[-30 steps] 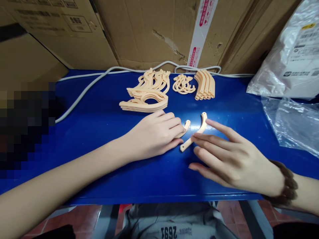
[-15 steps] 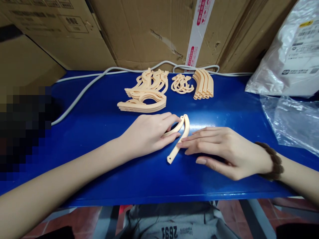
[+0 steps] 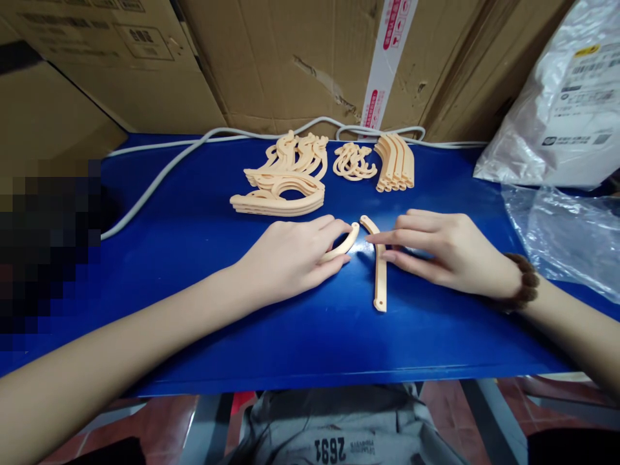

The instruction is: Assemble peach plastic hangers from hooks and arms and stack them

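My left hand (image 3: 295, 258) is closed around a beige plastic hanger piece (image 3: 345, 247); its curved, holed end shows between thumb and forefinger, and the palm hides the rest. To the right, my right hand (image 3: 443, 248) pinches a slim bent hanger arm (image 3: 381, 284) with forefinger and thumb. That arm has a hole at each end and lies nearly lengthwise to me on the blue table (image 3: 290, 342). The upper ends of the two pieces are close together but apart.
Behind my hands are stacked hanger bodies (image 3: 281, 205), a small heap of hooks (image 3: 355, 161) and a bundle of hanger arms (image 3: 394, 161). A white cable (image 3: 165, 177) runs along the back. Cardboard boxes (image 3: 300, 64) stand behind; a plastic bag (image 3: 547, 129) lies right.
My right hand has moved up and taken the bent arm between finger and thumb. The arm has swung upright, its lower end going right, away from the left piece. My left hand is nearly still.
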`<action>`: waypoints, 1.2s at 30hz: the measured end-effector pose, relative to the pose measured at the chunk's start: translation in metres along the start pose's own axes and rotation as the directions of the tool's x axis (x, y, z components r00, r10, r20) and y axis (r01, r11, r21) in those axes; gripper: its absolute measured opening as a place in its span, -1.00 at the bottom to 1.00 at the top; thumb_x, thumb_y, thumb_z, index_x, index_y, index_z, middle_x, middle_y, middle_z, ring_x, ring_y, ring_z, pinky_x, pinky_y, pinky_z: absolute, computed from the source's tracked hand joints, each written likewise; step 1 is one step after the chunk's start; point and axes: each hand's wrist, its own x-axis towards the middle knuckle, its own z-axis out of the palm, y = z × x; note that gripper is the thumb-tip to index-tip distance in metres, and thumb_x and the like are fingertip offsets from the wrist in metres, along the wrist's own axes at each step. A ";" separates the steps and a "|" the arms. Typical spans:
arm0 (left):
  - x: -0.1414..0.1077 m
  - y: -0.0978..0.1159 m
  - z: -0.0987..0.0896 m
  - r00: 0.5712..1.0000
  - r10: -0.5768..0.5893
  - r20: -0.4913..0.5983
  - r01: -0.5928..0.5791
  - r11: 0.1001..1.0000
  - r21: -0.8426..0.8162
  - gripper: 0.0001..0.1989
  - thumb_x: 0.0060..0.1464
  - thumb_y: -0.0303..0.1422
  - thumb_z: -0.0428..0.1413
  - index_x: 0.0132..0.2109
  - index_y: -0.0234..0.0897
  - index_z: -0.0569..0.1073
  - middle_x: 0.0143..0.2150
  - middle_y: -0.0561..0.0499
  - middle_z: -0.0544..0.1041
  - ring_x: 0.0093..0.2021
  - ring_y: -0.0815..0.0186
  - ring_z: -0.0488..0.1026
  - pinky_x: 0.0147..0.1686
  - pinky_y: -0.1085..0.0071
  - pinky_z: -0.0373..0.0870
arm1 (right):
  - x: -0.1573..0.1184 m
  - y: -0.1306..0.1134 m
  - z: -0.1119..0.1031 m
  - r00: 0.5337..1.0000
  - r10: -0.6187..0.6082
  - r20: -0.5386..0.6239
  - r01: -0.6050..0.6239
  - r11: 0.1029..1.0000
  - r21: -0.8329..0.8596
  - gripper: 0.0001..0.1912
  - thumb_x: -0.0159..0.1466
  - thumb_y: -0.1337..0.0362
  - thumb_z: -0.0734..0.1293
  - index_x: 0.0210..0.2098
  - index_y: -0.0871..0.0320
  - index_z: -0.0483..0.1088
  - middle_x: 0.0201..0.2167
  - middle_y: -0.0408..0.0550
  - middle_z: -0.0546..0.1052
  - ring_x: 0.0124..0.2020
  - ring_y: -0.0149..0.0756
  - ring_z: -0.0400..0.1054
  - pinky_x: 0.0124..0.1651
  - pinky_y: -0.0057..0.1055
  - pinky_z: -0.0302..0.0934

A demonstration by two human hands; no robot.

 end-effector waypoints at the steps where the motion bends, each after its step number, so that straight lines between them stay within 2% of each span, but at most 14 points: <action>1: 0.000 0.000 0.000 1.000 -0.002 0.000 0.002 1.000 0.000 -0.72 0.31 -0.24 0.01 0.05 -0.27 0.42 -0.22 0.03 0.52 -0.40 0.36 0.42 -0.50 0.44 0.13 | 0.001 0.000 0.001 1.000 -0.014 0.013 0.015 1.000 -0.017 -0.66 0.44 0.15 0.19 -0.02 0.18 0.52 -0.32 0.00 0.54 -0.33 -0.31 0.40 -0.27 -0.40 0.25; 4: 0.001 0.001 -0.002 1.000 -0.013 0.019 0.013 1.000 -0.006 -0.81 0.29 -0.27 0.03 -0.11 -0.29 0.43 -0.29 0.04 0.50 -0.43 0.36 0.38 -0.51 0.43 0.11 | 0.002 0.001 0.004 0.999 0.019 0.047 -0.017 0.999 -0.041 -0.65 0.43 0.09 0.19 -0.14 0.17 0.53 -0.24 0.04 0.50 -0.26 -0.27 0.39 -0.22 -0.37 0.26; 7: 0.002 0.003 -0.004 0.998 -0.028 0.050 0.029 0.999 -0.023 -0.86 0.24 -0.30 0.05 -0.21 -0.29 0.40 -0.34 0.06 0.48 -0.47 0.37 0.35 -0.52 0.44 0.09 | 0.000 0.004 0.004 0.994 0.086 0.074 -0.082 0.995 -0.057 -0.69 0.42 0.11 0.20 -0.22 0.18 0.48 -0.18 0.07 0.47 -0.23 -0.24 0.38 -0.18 -0.33 0.28; 11: 0.003 0.003 -0.004 0.998 -0.032 0.058 0.034 0.999 -0.036 -0.88 0.22 -0.32 0.05 -0.23 -0.28 0.38 -0.35 0.07 0.47 -0.48 0.39 0.33 -0.53 0.44 0.08 | -0.001 0.012 0.004 0.990 0.108 0.086 -0.104 0.993 -0.057 -0.74 0.43 0.22 0.16 -0.19 0.20 0.43 -0.13 0.10 0.45 -0.15 -0.19 0.37 -0.08 -0.27 0.29; 14: 0.002 0.003 -0.002 0.998 -0.022 0.057 0.023 0.999 -0.023 -0.87 0.22 -0.31 0.04 -0.25 -0.29 0.37 -0.35 0.06 0.46 -0.49 0.38 0.32 -0.53 0.44 0.07 | -0.001 0.017 0.006 0.989 0.131 0.065 -0.129 0.991 -0.035 -0.75 0.43 0.25 0.15 -0.17 0.21 0.42 -0.14 0.10 0.45 -0.16 -0.21 0.38 -0.08 -0.26 0.31; 20: 0.002 -0.002 -0.001 1.000 0.016 0.025 -0.016 1.000 -0.006 -0.86 0.23 -0.30 0.02 -0.22 -0.29 0.38 -0.31 0.05 0.48 -0.43 0.36 0.36 -0.51 0.41 0.08 | -0.001 0.020 0.009 0.991 0.134 0.021 -0.132 0.989 -0.065 -0.79 0.43 0.23 0.17 -0.13 0.16 0.40 -0.09 0.08 0.46 -0.13 -0.18 0.40 -0.08 -0.24 0.31; 23: 0.004 -0.005 -0.001 1.000 0.022 -0.006 -0.022 1.000 0.004 -0.85 0.24 -0.30 0.01 -0.23 -0.29 0.37 -0.32 0.04 0.48 -0.42 0.35 0.36 -0.48 0.40 0.11 | 0.003 0.021 0.003 0.992 0.122 -0.017 -0.123 0.980 -0.154 -0.79 0.43 0.18 0.18 -0.10 0.15 0.38 -0.07 0.08 0.48 -0.11 -0.14 0.41 -0.10 -0.19 0.28; 25: 0.005 -0.006 -0.001 1.000 0.021 -0.020 -0.020 1.000 0.003 -0.86 0.23 -0.30 0.01 -0.24 -0.29 0.36 -0.32 0.05 0.48 -0.42 0.36 0.36 -0.48 0.41 0.11 | 0.012 0.025 -0.006 0.994 0.104 -0.028 -0.108 0.962 -0.249 -0.77 0.44 0.17 0.16 -0.11 0.13 0.38 -0.07 0.07 0.50 -0.10 -0.10 0.41 -0.10 -0.15 0.25; 28: 0.006 -0.007 -0.001 1.000 0.024 -0.016 -0.023 1.000 0.010 -0.86 0.23 -0.31 0.00 -0.25 -0.28 0.35 -0.32 0.04 0.48 -0.42 0.35 0.36 -0.49 0.41 0.09 | 0.036 0.038 -0.018 0.995 0.097 0.021 -0.081 0.917 -0.391 -0.73 0.45 0.19 0.13 -0.14 0.14 0.42 -0.10 0.07 0.51 -0.08 -0.09 0.41 -0.05 -0.13 0.22; 31: 0.006 -0.007 -0.001 1.000 0.025 0.000 -0.025 1.000 0.015 -0.85 0.23 -0.30 0.00 -0.27 -0.28 0.33 -0.32 0.03 0.48 -0.41 0.34 0.36 -0.51 0.40 0.06 | 0.069 0.055 -0.023 0.988 0.141 0.056 -0.082 0.805 -0.588 -0.64 0.47 0.20 0.08 -0.16 0.21 0.46 -0.16 0.13 0.53 -0.06 -0.02 0.41 -0.07 -0.13 0.24; 34: 0.005 -0.007 0.001 0.999 0.040 -0.009 -0.040 0.999 0.012 -0.85 0.25 -0.30 -0.01 -0.26 -0.27 0.33 -0.31 0.03 0.48 -0.40 0.33 0.37 -0.51 0.40 0.06 | 0.101 0.070 -0.020 0.988 0.134 0.079 -0.051 0.762 -0.645 -0.64 0.47 0.24 0.10 -0.11 0.29 0.47 -0.07 0.13 0.54 0.00 -0.07 0.40 0.00 -0.18 0.22; 36: 0.005 -0.008 0.002 0.998 0.050 -0.026 -0.049 0.999 0.008 -0.86 0.26 -0.29 -0.01 -0.24 -0.27 0.33 -0.30 0.03 0.48 -0.40 0.34 0.37 -0.51 0.41 0.06 | 0.117 0.076 -0.018 0.985 0.092 0.143 0.022 0.764 -0.645 -0.60 0.47 0.30 0.05 -0.04 0.39 0.45 0.01 0.16 0.51 0.09 -0.10 0.35 0.08 -0.20 0.16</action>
